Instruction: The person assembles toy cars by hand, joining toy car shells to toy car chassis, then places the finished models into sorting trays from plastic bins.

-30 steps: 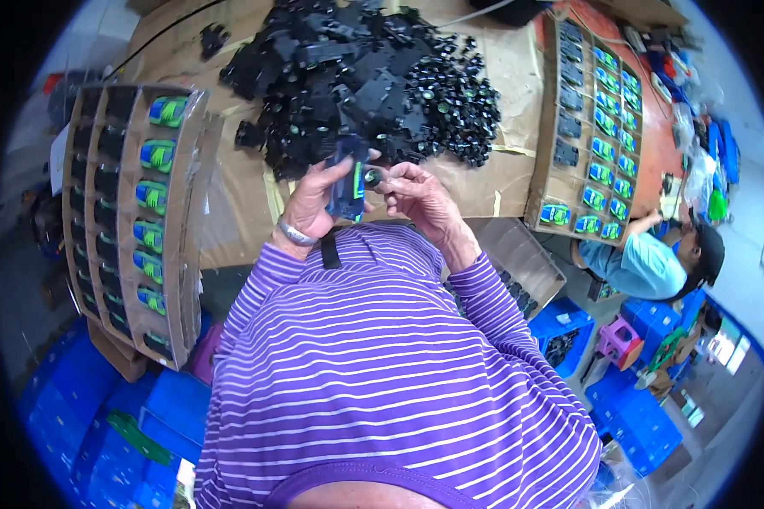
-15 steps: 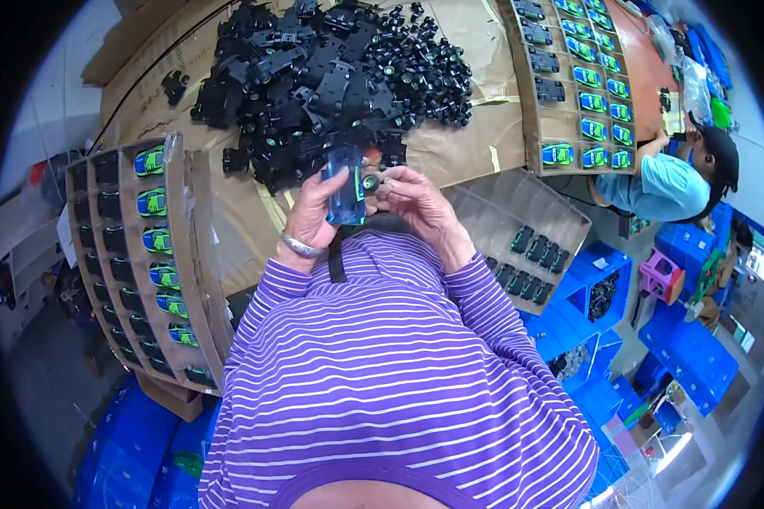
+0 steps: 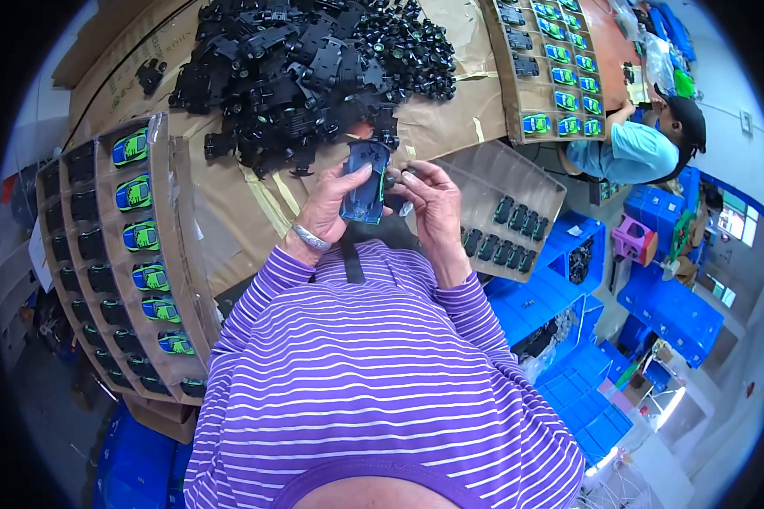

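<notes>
My left hand (image 3: 324, 206) is closed around a blue toy car body (image 3: 366, 197), thumb across its face, held just above my lap at the table's near edge. My right hand (image 3: 435, 204) is beside the car's right side, fingertips pinched on a small dark wheel (image 3: 392, 179), which is partly hidden and blurred. Beyond both hands lies a big heap of black toy car chassis (image 3: 314, 72). Small black wheels with green rims (image 3: 412, 55) are piled at the heap's right.
At my left, a divided cardboard tray (image 3: 178, 254) holds green-blue cars and dark parts. Another such tray (image 3: 508, 76) is at the far right, near a co-worker (image 3: 628, 148) in light blue. A box with dark cars (image 3: 539, 182) and blue crates (image 3: 535, 297) stand at my right.
The whole view has shifted, with table and trays moving left and up in the picture. My right hand has drawn slightly away from the car body, which stays in my left hand.
</notes>
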`<state>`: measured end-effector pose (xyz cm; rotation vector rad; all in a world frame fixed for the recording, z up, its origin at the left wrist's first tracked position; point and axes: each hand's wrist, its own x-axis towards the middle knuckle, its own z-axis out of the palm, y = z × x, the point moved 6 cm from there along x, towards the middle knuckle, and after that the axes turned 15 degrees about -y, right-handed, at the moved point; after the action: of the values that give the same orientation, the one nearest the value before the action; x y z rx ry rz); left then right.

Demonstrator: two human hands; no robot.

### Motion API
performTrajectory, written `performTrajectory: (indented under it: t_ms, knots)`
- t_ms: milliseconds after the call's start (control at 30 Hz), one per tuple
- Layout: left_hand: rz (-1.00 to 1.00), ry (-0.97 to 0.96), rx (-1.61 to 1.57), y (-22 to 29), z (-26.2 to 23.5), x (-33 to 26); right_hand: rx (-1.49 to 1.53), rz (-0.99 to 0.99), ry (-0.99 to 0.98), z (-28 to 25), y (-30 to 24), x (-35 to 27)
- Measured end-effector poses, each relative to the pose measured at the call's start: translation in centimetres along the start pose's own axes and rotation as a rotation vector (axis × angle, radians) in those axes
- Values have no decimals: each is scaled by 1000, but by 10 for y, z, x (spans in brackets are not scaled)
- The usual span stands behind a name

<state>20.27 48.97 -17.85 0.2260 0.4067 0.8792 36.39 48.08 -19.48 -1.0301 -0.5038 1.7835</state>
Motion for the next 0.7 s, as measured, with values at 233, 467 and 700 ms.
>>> performTrajectory:
  t_ms: [233, 467, 700]
  knots:
    - [-80, 39, 528, -7, -14, -12, -1149, -613, 37, 47, -55, -35]
    - [-116, -8, 855, -22, 1, -16, -1183, -641, 50, 50, -35, -49]
    - [-135, -56, 885, -30, -9, -22, -1212, -633, 24, 58, -18, -57]
